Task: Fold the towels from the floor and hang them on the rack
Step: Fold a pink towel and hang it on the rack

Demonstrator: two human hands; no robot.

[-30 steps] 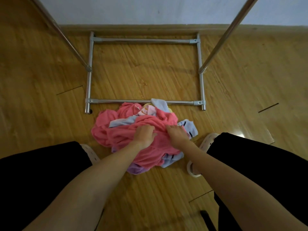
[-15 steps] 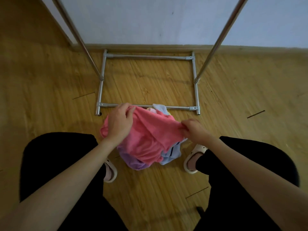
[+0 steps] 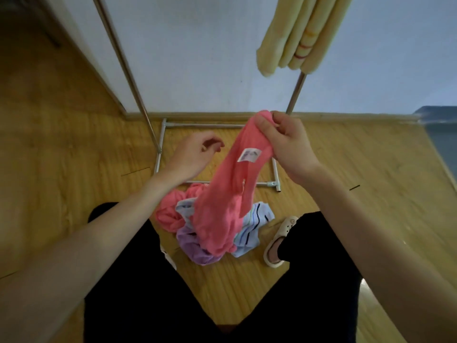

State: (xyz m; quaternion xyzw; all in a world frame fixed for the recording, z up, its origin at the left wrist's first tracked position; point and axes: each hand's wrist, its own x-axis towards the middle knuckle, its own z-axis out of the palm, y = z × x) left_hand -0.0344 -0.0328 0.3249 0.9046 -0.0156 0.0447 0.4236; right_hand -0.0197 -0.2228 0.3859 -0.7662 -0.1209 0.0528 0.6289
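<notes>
Pink towel point(image 3: 222, 194), striped pale-blue towel point(image 3: 249, 233)

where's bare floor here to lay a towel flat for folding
Bare wood lies inside the rack base, between its rear and front bars, and left of it toward the wall corner. Right of the sandal is open too. Between the knees is crowded: the towel pile.

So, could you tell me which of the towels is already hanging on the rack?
The pale yellow towel, draped at the top right. The pink towel hangs from the right hand; the rest lie on the floor.
</notes>
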